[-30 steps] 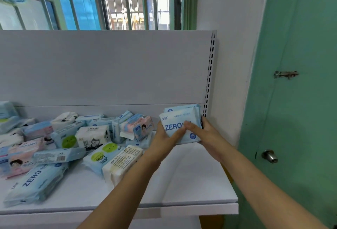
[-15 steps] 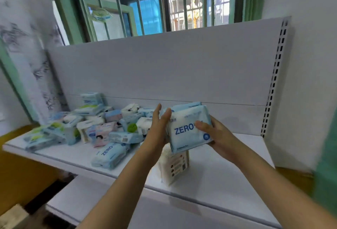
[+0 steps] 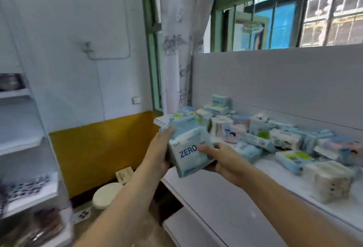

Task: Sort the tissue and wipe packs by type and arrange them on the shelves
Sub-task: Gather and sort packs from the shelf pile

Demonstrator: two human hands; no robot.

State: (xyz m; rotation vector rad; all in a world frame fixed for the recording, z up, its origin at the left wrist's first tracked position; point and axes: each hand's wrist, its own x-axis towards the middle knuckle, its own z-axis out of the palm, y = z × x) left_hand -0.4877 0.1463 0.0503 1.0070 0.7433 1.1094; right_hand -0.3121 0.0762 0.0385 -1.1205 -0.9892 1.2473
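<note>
Between both hands I hold white-and-blue ZERO tissue packs, a second blue pack stacked behind the front one. My left hand grips their left side with its fingers over the top edge. My right hand holds the right side, thumb across the printed front. The packs hover in the air past the left end of the white shelf. A jumbled pile of tissue and wipe packs lies along the shelf's back.
A beige patterned pack stands alone near the shelf's front right. Another white shelf unit stands at far left. A white round lid or bucket sits on the floor below. A lower shelf board juts out underneath.
My view has swung left, away from the green door. Both hands carried the ZERO packs leftward from the shelf's right end to beyond its left end.
</note>
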